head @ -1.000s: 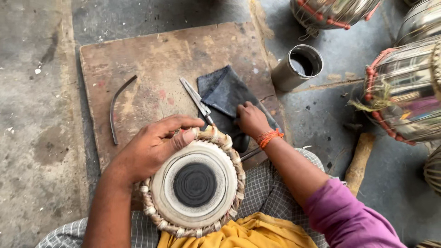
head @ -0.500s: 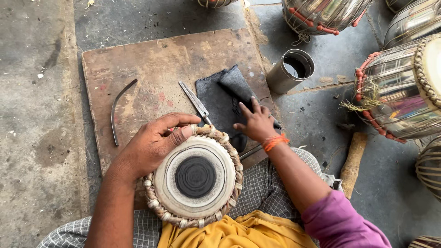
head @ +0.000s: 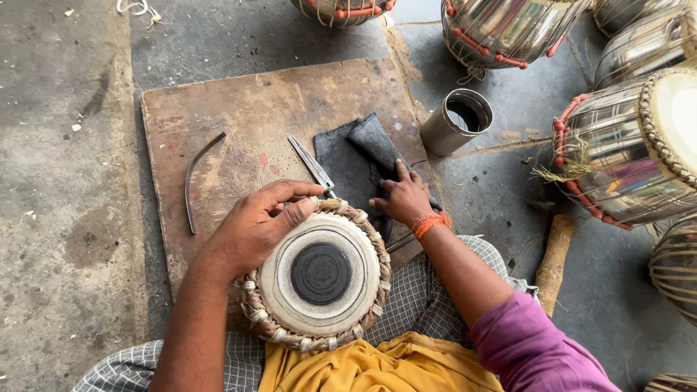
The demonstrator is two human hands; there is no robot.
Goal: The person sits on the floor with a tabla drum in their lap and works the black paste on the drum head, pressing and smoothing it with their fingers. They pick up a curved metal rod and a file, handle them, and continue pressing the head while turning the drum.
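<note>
A metal can (head: pixel 459 121) stands upright on the concrete floor (head: pixel 65 181) just off the right edge of the board (head: pixel 247 116); its mouth is open and its inside looks dark, and whether anything is in it cannot be told. The drum (head: pixel 320 274) rests in the person's lap against the checked cloth (head: pixel 421 290), its pale skin face up with a black round patch in the middle and a braided rim around it. The left hand (head: pixel 254 226) lies curled over the drum's upper left rim, fingers pressed together and bent along the braid, thumb tip on the edge of the skin. The right hand (head: pixel 404 197) is flat on the dark rag (head: pixel 357 161) just beyond the drum, fingers slightly spread and pressing down, pinching nothing; an orange band circles its wrist. The rag lies folded on the right part of the board, and scissors (head: pixel 312 163) lie beside it, their near end hidden by the left hand and the drum. A curved metal strip (head: pixel 196 178) lies well apart on the left of the board. Shiny metal drums (head: pixel 617 156) with orange lacing crowd the floor to the right and top, and a wooden stick (head: pixel 553 250) lies on the floor between them and the right arm. Yellow cloth (head: pixel 377 366) bunches below the drum.
</note>
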